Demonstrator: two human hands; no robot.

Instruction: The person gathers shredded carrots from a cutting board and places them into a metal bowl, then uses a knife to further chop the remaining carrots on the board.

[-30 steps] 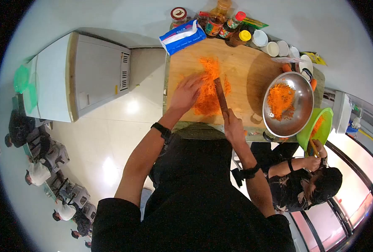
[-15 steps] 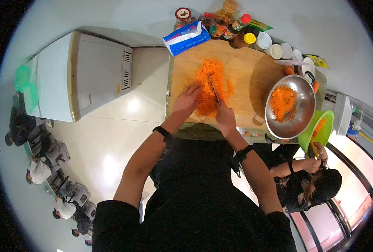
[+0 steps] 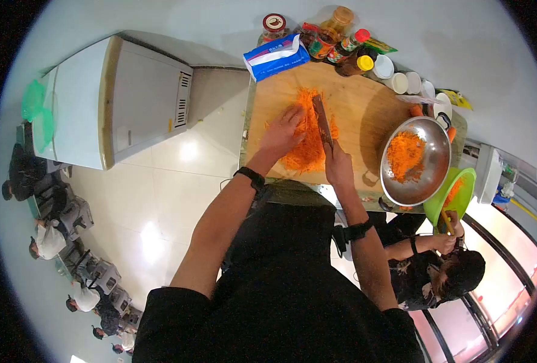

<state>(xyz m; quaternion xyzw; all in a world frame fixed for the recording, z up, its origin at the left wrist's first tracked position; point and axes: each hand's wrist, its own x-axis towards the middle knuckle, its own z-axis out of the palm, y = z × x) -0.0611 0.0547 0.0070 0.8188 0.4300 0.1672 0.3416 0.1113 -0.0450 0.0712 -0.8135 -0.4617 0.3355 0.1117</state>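
Shredded carrot (image 3: pixel 308 145) lies in a loose pile on the wooden cutting board (image 3: pixel 365 97). My left hand (image 3: pixel 284 130) rests at the pile's left side, fingers stretched over the shreds. My right hand (image 3: pixel 340 166) is wrapped round the handle of a kitchen knife (image 3: pixel 322 121), whose broad blade points away from me along the pile's right side. Bits of carrot cling to the blade. To the right of the board's middle stands a metal bowl (image 3: pixel 435 148) with more shredded carrot in it.
Sauce bottles (image 3: pixel 323 41), a blue tissue pack (image 3: pixel 275 57) and white containers (image 3: pixel 397 83) line the back edge. At the right, another person (image 3: pixel 441 272) holds a peeled-looking stick over a green basin (image 3: pixel 469 181). A white cabinet (image 3: pixel 141 97) stands left.
The knife has swung from edge-down in the pile to its right side, its blade face now showing. My right hand moved slightly right; my left hand moved slightly up and right.
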